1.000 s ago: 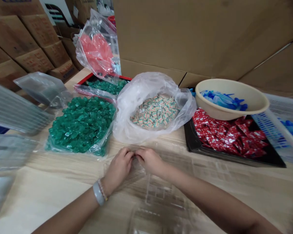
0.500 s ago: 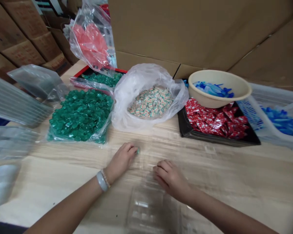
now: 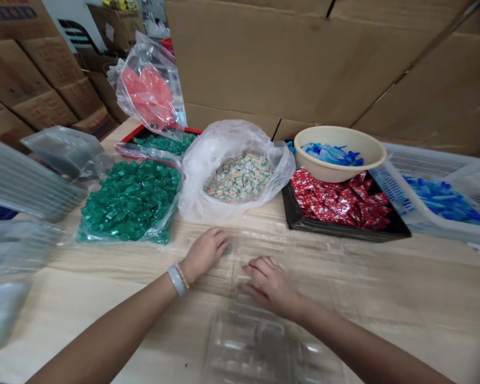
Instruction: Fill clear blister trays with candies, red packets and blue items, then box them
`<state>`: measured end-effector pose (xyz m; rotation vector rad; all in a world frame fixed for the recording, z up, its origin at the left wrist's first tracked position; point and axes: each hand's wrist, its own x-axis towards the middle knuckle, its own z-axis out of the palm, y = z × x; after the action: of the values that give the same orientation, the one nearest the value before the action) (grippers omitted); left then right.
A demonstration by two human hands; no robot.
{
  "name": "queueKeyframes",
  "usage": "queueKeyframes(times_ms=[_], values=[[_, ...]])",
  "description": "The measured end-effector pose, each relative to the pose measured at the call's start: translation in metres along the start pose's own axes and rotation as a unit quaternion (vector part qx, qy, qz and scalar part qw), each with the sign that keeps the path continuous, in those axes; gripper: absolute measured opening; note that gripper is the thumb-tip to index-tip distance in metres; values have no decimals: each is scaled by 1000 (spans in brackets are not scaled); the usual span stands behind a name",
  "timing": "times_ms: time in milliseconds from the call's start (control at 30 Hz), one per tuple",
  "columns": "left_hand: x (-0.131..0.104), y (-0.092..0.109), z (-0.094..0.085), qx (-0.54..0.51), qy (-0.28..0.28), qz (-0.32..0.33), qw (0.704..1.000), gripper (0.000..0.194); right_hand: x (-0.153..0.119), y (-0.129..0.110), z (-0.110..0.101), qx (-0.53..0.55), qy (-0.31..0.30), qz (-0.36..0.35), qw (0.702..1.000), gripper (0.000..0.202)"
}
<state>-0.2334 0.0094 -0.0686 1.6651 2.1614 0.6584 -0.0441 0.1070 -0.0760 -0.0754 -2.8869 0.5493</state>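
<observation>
My left hand (image 3: 208, 253) is over the middle of the table, its fingers pinched on a small green-edged piece (image 3: 228, 248) at the fingertips. Most of that piece is hidden. To the right, my right hand (image 3: 271, 284) hovers low over clear plastic trays (image 3: 250, 341), thumb and fingers bent and a little apart, with nothing visible between them. The trays are see-through and smeared by motion, so their edges are hard to make out. Beyond both hands, a white plastic bag (image 3: 200, 200) stands open with many small striped pieces (image 3: 240, 178) inside.
Green packets (image 3: 132, 200) fill a clear bag at left. A black tray (image 3: 344, 233) of red packets (image 3: 340, 200) stands at right, with a cream bowl (image 3: 340, 172) of blue packets above it. A white basket (image 3: 444, 226) is farther right. Cardboard (image 3: 304, 64) rises behind.
The view has tilted up and shifted slightly right. My right thumb and fingers have parted a little. My left hand keeps its pinch on the small piece.
</observation>
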Motion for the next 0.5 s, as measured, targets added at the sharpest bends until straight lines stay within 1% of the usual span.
queueKeyframes(times_ms=[67,133,167,233,300,367,433,467,500], values=[[-5,0,-1,5,-9,13,1000,21,19,10,-3,-2,31,33,999,26],[-9,-1,-3,16,-18,30,999,22,45,23,-6,-1,39,59,997,20],[-8,-3,-5,18,-13,35,999,22,61,31,-8,2,42,70,997,19],[3,-10,-13,12,33,36,999,24,94,49,-13,8,52,94,994,19],[29,-21,-27,4,92,25,995,25,128,68,-16,6,55,139,989,23],[66,-37,-42,12,122,-20,992,25,160,86,-15,5,37,182,983,27],[101,-55,-52,40,108,-112,987,23,187,101,-9,10,20,193,981,22],[115,-64,-54,48,101,-145,983,22,199,107,-4,13,17,182,983,20],[125,-72,-54,53,94,-168,980,21,209,111,1,13,14,164,986,24]])
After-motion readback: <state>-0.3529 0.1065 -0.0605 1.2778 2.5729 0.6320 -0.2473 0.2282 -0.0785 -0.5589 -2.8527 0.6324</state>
